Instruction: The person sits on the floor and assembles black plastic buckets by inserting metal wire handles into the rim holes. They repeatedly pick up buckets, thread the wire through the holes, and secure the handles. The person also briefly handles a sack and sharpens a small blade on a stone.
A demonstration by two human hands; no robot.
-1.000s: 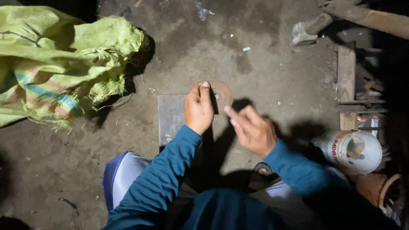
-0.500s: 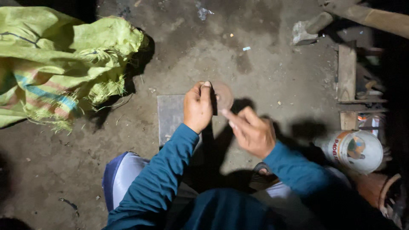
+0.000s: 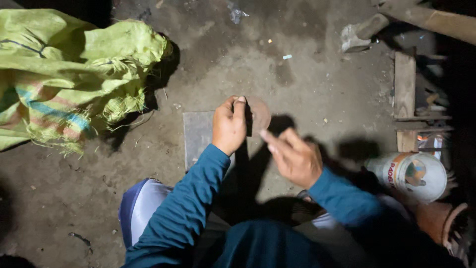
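My left hand (image 3: 229,125) grips a round, flat brown disc (image 3: 259,115) and holds it on edge above a grey rectangular slab (image 3: 198,134) that lies on the dirt floor. My right hand (image 3: 293,156) hovers just to the right of the disc, blurred, with fingers loosely curled and one finger stretched toward the disc. Nothing shows in the right hand. Both arms wear blue sleeves. The part of the disc behind my left fingers is hidden.
A crumpled yellow-green woven sack (image 3: 69,69) lies at the left. A white plastic bucket (image 3: 414,174) sits at the right, with wooden planks (image 3: 405,94) and a stone (image 3: 353,37) behind it. A blue-and-white shoe (image 3: 141,206) is below my left arm.
My right hand has shifted slightly down and right, away from the disc, and is blurred with motion. The left hand still holds the disc in the same place.
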